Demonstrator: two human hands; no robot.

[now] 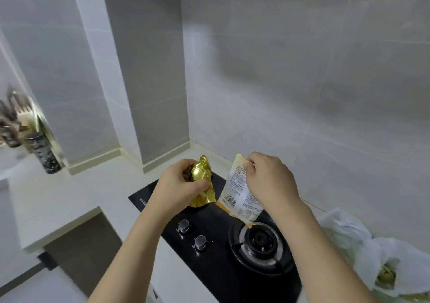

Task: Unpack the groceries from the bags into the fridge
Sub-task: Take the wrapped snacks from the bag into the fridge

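- A crumpled gold foil packet [202, 181] is gripped in the left hand [176, 186], fingers curled round its bunched middle, probably so that the loose foil stays gathered while it is carried.
- A pale yellow printed pouch [239, 193] is pinched at its top edge by the right hand [270, 179], thumb and fingers closed on the rim; it hangs freely, barcode side toward the camera, a hold judged to suit a light, flat pack.
- Both groceries are held in the air above the black gas hob [209, 267], the packet at about 9 o'clock of the pouch, near it but apart.
- The fridge is not in view, so both items are judged to be out of the bag and not yet stowed.
- A white plastic bag [363, 251] lies on the counter at 4 o'clock of the hands, with something green-yellow showing at its mouth.
- A burner [260, 242] sits directly beneath the pouch's lower corner, and two knobs [193, 235] lie at 6 o'clock of the packet; nothing blocks the hands.
- A dark patterned bottle [44, 153] and a blurred utensil rack [16, 116] stand at 9 o'clock, well apart.
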